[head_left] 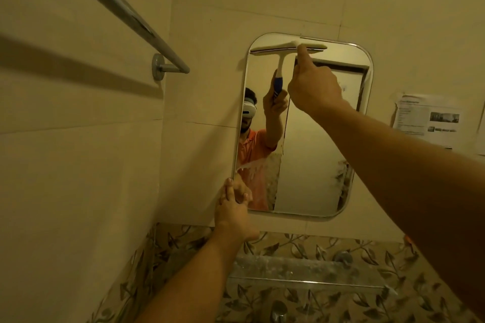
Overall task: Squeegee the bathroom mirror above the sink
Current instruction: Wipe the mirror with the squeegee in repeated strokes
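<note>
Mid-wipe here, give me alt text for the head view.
Right hand holds a white-bladed squeegee against the top edge of the rounded rectangular wall mirror. Left hand touches the mirror's lower left corner; soapy streaks show near the bottom.

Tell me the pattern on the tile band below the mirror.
A trailing leaf-and-vine pattern, dark on beige, runs along the tile band; it shows best in the head view.

towel bar (126, 12), paper notice (425, 119), glass shelf (301, 275) on tiled walls.

Orange short-sleeved shirt (253, 148), perhaps collared; white headset (248, 108).
</note>
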### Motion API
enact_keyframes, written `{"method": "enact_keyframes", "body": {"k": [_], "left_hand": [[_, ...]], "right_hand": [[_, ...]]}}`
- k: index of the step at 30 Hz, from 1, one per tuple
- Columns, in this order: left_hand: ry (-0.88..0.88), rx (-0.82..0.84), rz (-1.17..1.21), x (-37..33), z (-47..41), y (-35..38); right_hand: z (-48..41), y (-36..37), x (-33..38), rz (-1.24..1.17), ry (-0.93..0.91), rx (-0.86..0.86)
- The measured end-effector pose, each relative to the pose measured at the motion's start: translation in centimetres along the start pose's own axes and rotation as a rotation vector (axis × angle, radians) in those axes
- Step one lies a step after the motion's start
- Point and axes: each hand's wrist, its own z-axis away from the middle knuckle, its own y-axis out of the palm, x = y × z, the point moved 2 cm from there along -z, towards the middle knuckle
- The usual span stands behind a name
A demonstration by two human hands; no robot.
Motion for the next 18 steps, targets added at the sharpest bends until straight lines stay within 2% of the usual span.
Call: {"method": "enact_keyframes", "body": {"k": [10, 18], "left_hand": [[0.016, -0.004, -0.144, -0.3, 0.2, -0.3], [-0.022, -0.001, -0.063, -0.7, 0.3, -0.2]], "right_hand": [[6.5, 2.6, -3.4, 0.004, 0.033, 0.039], [12.6, 6.2, -6.4, 0.100, 0.036, 0.071]]}}
